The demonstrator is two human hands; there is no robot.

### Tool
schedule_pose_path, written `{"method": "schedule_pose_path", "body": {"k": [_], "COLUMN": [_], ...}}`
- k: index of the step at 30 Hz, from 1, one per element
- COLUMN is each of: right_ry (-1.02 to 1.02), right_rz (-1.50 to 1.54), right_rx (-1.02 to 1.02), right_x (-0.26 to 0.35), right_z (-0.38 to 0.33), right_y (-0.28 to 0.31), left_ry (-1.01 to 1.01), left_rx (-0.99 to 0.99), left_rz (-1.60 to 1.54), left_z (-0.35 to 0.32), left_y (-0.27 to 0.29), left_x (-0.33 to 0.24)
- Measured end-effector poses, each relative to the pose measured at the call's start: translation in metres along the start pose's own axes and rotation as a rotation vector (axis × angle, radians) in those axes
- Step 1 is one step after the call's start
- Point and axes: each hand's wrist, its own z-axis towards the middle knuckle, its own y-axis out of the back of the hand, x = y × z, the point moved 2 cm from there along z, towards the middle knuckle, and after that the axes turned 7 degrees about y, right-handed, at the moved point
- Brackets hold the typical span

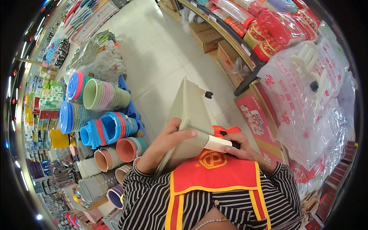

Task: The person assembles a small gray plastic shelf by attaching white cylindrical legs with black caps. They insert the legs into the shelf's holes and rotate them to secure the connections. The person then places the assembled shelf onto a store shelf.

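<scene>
I see one smooth grey-beige plastic dustpan [189, 111], wedge-shaped, held up against my chest. My left hand [168, 140] grips its side edge, thumb laid across it; my right hand [241, 147] is clenched around its pale round handle [217, 144]. Left of the dustpan lie several stacks of nested coloured plastic basins [107, 128]; right of it, crinkly bagged goods [306, 96].

Brown cardboard boxes [207, 36] under the shelf, red flat package [257, 115] beside white plastic-wrapped bundles [306, 96].
</scene>
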Motion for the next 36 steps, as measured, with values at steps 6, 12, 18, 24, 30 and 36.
{"method": "schedule_pose_path", "body": {"k": [6, 12, 18, 24, 30, 36], "right_ry": [0.082, 0.187, 0.174, 0.142, 0.085, -0.223], "right_rz": [-0.106, -0.112, -0.082, -0.076, -0.053, 0.005], "right_rx": [0.044, 0.077, 0.037, -0.005, -0.04, -0.125], "right_x": [0.009, 0.016, 0.019, 0.021, 0.016, 0.0], "right_z": [0.005, 0.012, 0.008, 0.005, 0.0, 0.006], "right_y": [0.002, 0.002, 0.002, 0.006, 0.007, 0.017], "left_ry": [-0.131, -0.254, -0.223, -0.178, -0.126, 0.1], "left_rx": [0.048, 0.063, 0.057, 0.024, -0.001, -0.077], "left_rz": [0.174, 0.326, 0.371, 0.356, 0.382, 0.142], "left_z": [-0.002, -0.019, -0.017, -0.013, -0.005, 0.047], "left_y": [0.008, -0.002, -0.005, -0.012, -0.01, 0.008], "left_x": [0.008, -0.011, -0.016, -0.02, -0.017, -0.003]}}
